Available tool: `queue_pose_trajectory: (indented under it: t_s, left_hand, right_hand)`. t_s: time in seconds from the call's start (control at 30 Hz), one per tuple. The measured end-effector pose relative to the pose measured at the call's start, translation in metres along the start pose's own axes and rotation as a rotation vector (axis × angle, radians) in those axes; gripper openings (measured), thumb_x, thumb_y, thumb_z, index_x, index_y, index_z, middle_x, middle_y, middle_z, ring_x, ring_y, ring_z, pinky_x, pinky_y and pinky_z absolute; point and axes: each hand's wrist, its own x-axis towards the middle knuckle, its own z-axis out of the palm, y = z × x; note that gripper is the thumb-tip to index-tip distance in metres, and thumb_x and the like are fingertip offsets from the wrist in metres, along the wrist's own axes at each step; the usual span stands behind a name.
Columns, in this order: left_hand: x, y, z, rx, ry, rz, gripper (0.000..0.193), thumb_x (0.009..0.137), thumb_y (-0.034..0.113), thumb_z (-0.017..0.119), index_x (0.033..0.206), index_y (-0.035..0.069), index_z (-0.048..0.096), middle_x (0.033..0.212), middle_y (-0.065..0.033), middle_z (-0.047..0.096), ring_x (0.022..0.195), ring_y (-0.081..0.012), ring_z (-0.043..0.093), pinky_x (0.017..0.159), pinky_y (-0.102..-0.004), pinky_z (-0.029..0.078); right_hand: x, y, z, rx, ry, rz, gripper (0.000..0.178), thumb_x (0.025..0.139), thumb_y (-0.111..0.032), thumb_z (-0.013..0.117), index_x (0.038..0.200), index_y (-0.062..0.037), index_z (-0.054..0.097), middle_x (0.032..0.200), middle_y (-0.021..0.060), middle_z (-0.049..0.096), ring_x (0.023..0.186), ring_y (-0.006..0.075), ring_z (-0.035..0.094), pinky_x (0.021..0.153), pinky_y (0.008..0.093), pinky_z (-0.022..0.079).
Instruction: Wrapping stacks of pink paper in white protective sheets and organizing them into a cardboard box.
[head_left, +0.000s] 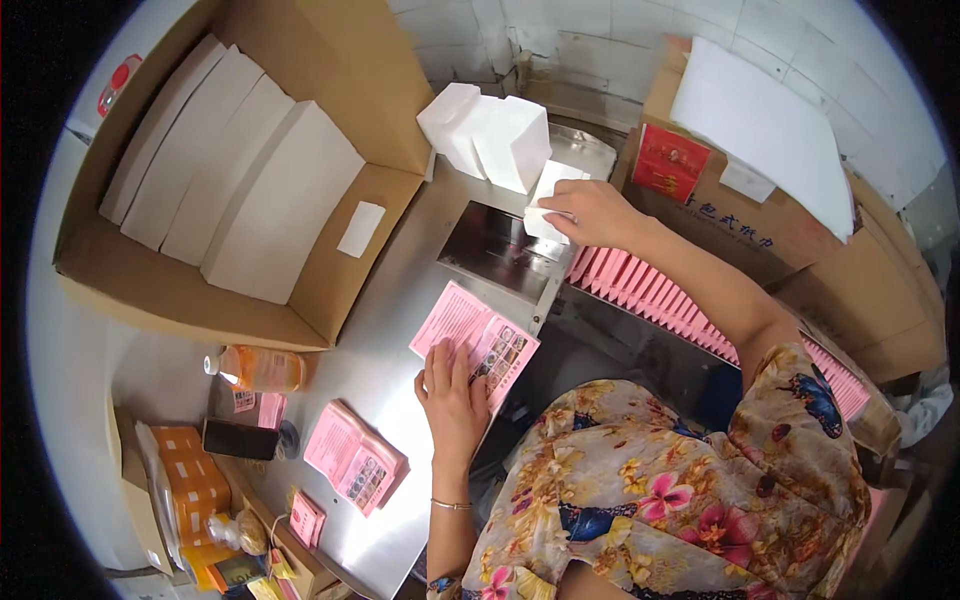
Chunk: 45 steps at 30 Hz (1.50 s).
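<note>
Hands apart: the left hand point(452, 392) rests on a pink sheet point(458, 312), the right hand point(602, 212) pinches white paper point(543, 224); left of both, a pink stack point(345, 450).

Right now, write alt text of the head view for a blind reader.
A person's left hand rests on a pink printed sheet on a silver metal table; the right hand grips white paper. An open brown cardboard box of white stacks stands left.

this looks like a small paper-packing workshop: a metal worktable point(392, 290) bears printed pink sheets point(465, 318), an open carton point(335, 65) holds white paper stacks point(285, 195), and folded pink pieces point(660, 297) stand in a row.
</note>
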Motion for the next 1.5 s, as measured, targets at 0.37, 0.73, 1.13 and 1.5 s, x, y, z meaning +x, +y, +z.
queue_pose_trajectory:
  t_s: [0.37, 0.73, 1.13, 1.5]
  left_hand:
    - [-0.002, -0.002, 0.011, 0.046, -0.013, -0.031, 0.057, 0.09, 0.025, 0.062, 0.139, 0.0, 0.05, 0.153, -0.0212, 0.04, 0.144, -0.0414, 0.033, 0.114, -0.0613, 0.021]
    - [0.031, 0.018, 0.032, -0.091, 0.112, -0.037, 0.078, 0.083, 0.028, 0.071, 0.15, 0.002, 0.038, 0.153, -0.0209, 0.04, 0.143, -0.0411, 0.034, 0.112, -0.0618, 0.022]
    - [0.032, 0.013, 0.003, 0.005, 0.171, -0.148, 0.029, 0.089, 0.017, 0.065, 0.114, 0.003, 0.069, 0.111, -0.018, 0.064, 0.097, -0.0363, 0.061, 0.082, -0.0494, 0.048]
    - [0.058, -0.009, 0.017, 0.124, 0.221, 0.032, 0.019, 0.088, 0.008, 0.061, 0.106, 0.001, 0.063, 0.095, -0.0183, 0.066, 0.086, -0.0389, 0.063, 0.071, -0.044, 0.05]
  right_hand:
    - [0.004, 0.038, 0.017, -0.03, 0.348, -0.247, 0.048, 0.085, -0.008, 0.065, 0.132, -0.0159, 0.063, 0.137, 0.0082, 0.062, 0.126, 0.0289, 0.058, 0.109, 0.0468, 0.041]
    - [0.007, -0.108, 0.098, -0.061, -0.066, -0.56, 0.034, 0.084, -0.017, 0.063, 0.116, -0.01, 0.068, 0.113, 0.0086, 0.068, 0.117, 0.0277, 0.06, 0.117, 0.0573, 0.028]
    - [-0.003, -0.07, 0.048, 0.188, 0.214, -0.576, 0.025, 0.085, -0.016, 0.062, 0.106, -0.0062, 0.069, 0.104, 0.0075, 0.067, 0.103, 0.0258, 0.063, 0.096, 0.0429, 0.048]
    - [-0.01, 0.013, 0.013, 0.011, 0.1, -0.061, 0.023, 0.089, -0.023, 0.062, 0.104, -0.0085, 0.072, 0.09, 0.012, 0.062, 0.089, 0.0321, 0.064, 0.076, 0.0444, 0.052]
